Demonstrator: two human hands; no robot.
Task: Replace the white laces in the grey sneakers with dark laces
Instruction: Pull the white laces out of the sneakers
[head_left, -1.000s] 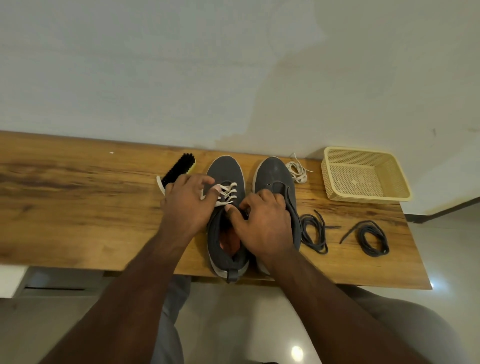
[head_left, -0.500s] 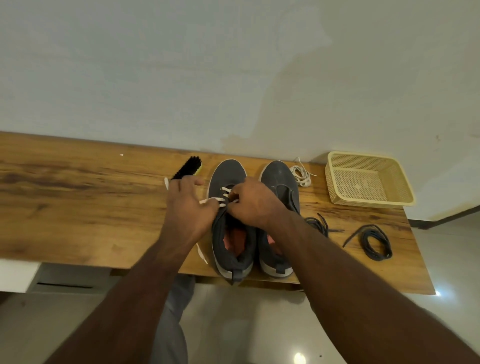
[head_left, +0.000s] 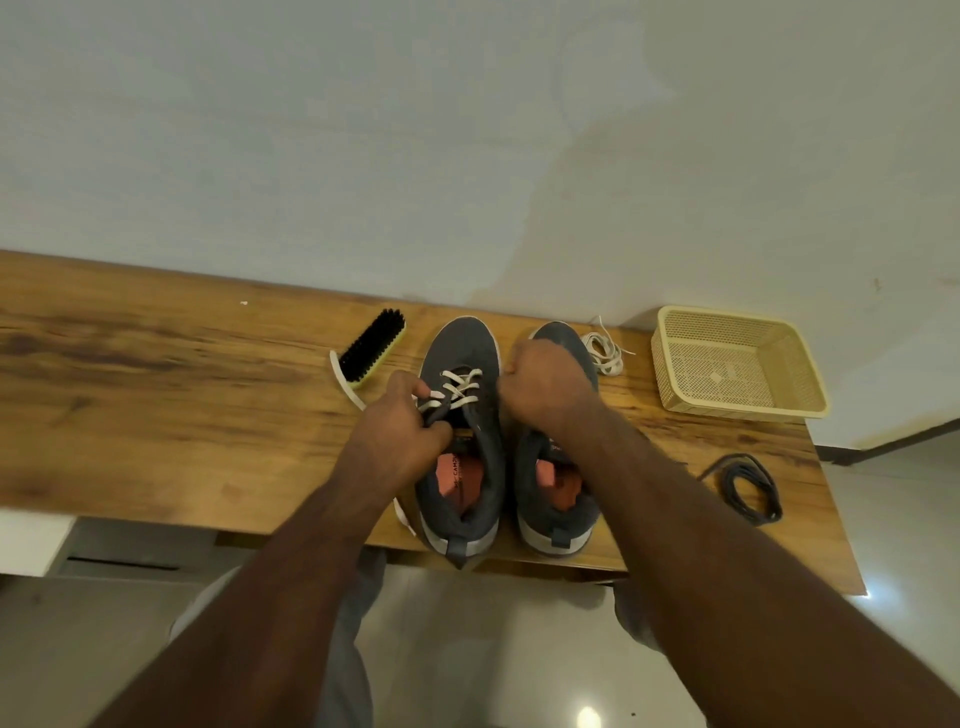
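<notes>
A: Head view, lower half of the frame first: both forearms run up from the bottom edge to the pair of grey sneakers at the near edge of the wooden table (head_left: 156, 395). The left hand (head_left: 400, 441) has its fingers curled round the lace side of the left sneaker (head_left: 460, 457), right by the white lace (head_left: 454, 391) that is threaded through its front eyelets.

B: And the right hand (head_left: 545, 387)?

A: Closed in a fist over the right sneaker (head_left: 558, 483), just beside the crossings. It looks to be pulling a strand, but I cannot tell what it holds.

B: How would you unlace well from here?

A: I'd pin the shoe down with the left hand and draw one crossing at a time, top eyelets first, so nothing snags.

B: What sits further up the frame?

A: At right of centre, a coiled dark lace (head_left: 748, 486) lies well apart from the shoes. Above it, by the wall, a loose white lace bundle (head_left: 602, 353) lies just beside the right sneaker's toe, then a cream basket (head_left: 737, 364). A shoe brush (head_left: 371, 348) lies upper left of the sneakers.

B: Anything hidden?

A: The right forearm covers the table beside the right sneaker, so a second dark lace cannot be confirmed; that shoe's eyelets are covered too.
</notes>
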